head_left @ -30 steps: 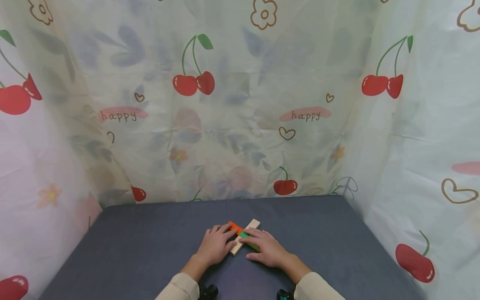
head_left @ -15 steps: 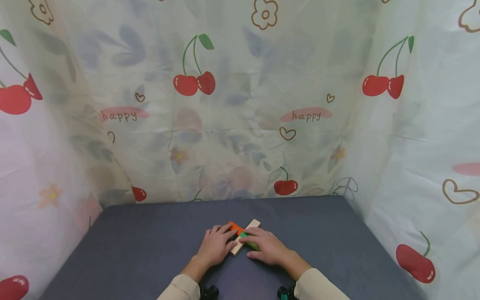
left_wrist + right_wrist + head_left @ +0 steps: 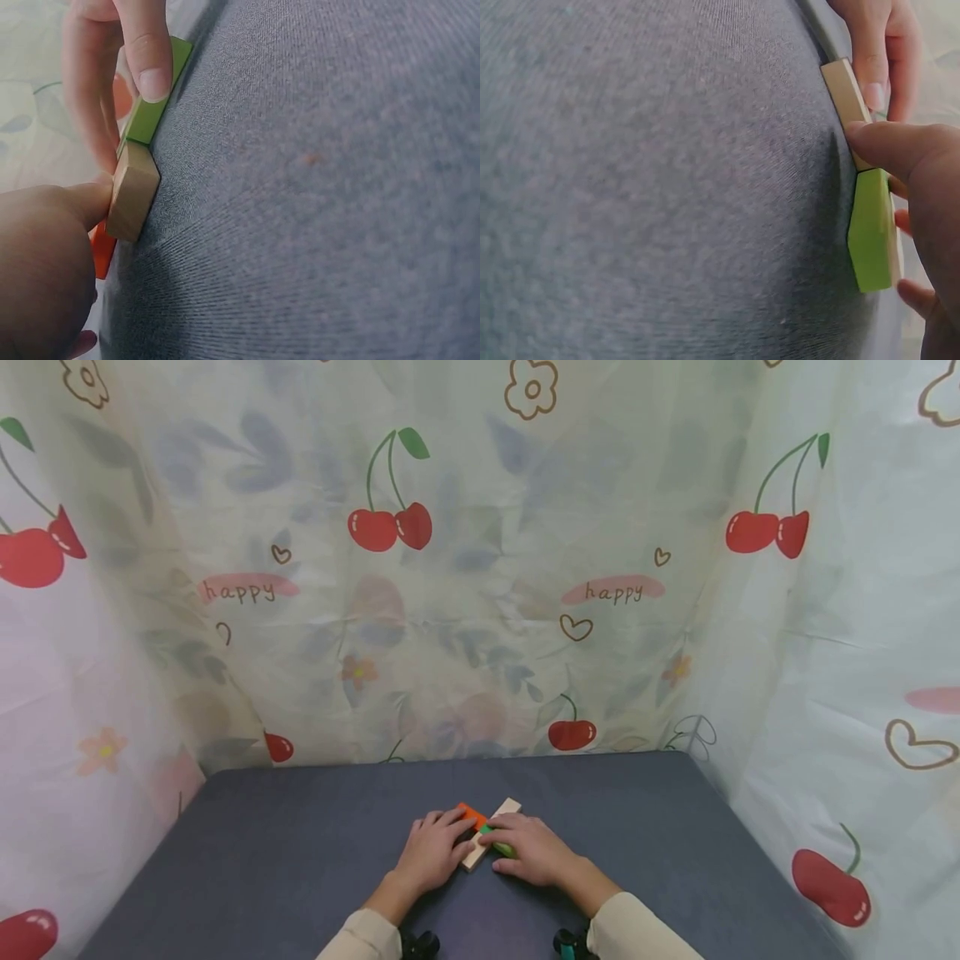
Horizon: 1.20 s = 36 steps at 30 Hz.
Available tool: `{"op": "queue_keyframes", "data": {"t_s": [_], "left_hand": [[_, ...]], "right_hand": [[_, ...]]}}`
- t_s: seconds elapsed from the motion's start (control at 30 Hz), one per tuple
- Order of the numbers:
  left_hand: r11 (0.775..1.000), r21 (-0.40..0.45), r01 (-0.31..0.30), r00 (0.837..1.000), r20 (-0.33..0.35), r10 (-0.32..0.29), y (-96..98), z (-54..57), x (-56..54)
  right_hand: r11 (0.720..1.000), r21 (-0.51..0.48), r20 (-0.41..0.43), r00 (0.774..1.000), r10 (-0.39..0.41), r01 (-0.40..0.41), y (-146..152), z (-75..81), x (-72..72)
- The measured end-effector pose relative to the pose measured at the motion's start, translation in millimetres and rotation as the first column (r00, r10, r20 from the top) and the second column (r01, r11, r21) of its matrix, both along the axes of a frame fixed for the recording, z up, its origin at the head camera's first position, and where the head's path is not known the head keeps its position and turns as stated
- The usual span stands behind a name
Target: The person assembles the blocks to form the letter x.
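A plain wooden block [image 3: 507,807] lies slantwise on the table, with an orange block [image 3: 474,816] and a green block [image 3: 510,851] running across its line as an X. My left hand [image 3: 430,853] sits in the left angle of the cross. Its fingers lie extended against the orange block, the thumb at the plain one. From the right, my right hand [image 3: 538,853] holds the green block, thumb on its near side and fingertips over the middle, which they partly hide. In the right wrist view the green block's end [image 3: 871,232] shows below that thumb.
A dark grey cloth [image 3: 300,843] covers the table. Behind and at both sides hangs a pale curtain [image 3: 465,610] printed with cherries and flowers. Black devices [image 3: 420,943] show at the sleeve ends near the front edge.
My right hand has shifted very slightly, its thumb covering a little more at the green block's near side. The left hand and the blocks stay in place.
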State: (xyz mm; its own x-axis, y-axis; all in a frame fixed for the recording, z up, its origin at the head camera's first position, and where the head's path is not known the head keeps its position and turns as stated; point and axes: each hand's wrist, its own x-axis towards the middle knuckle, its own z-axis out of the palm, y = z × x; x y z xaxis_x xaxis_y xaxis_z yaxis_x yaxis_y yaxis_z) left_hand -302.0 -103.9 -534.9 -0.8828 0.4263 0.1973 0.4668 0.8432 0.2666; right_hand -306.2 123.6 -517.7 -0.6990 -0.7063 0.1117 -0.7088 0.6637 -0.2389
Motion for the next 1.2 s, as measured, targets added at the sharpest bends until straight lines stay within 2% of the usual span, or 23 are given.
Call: {"op": "queue_keyframes", "data": {"t_s": [0.33,0.43,0.57,0.73,0.9,1.03,1.2], "left_hand": [[0.995,0.104,-0.007,1.000,-0.010,0.008,-1.1,7.5,-1.8],[0.992,0.122,-0.028,0.999,-0.031,0.032,-5.1,9.4,-2.4],[0.986,0.147,-0.074,0.994,-0.063,0.084,-16.1,10.0,-1.9],[0.973,0.191,-0.130,0.986,-0.082,0.148,-33.7,9.3,1.6],[0.953,0.251,-0.167,0.975,-0.104,0.198,-52.9,5.8,6.1],[0.937,0.296,-0.187,0.967,-0.114,0.229,-70.8,3.1,10.2],[0.932,0.294,-0.213,0.956,-0.134,0.260,-97.1,4.2,14.3]], "right_hand": [[0.999,-0.004,-0.072,0.996,-0.045,0.045,-3.2,7.1,-6.5],[0.996,-0.026,-0.080,0.993,-0.082,0.080,2.1,6.6,-7.7],[0.987,-0.102,-0.096,0.987,-0.133,0.123,14.1,4.5,-6.3],[0.958,-0.231,-0.123,0.971,-0.203,0.171,37.1,-2.0,-1.7],[0.903,-0.326,-0.083,0.943,-0.322,0.279,64.2,-5.5,4.7],[0.872,-0.336,-0.033,0.921,-0.388,0.356,88.0,-6.5,9.3],[0.863,-0.333,-0.033,0.910,-0.413,0.380,116.3,-5.7,11.0]]}}
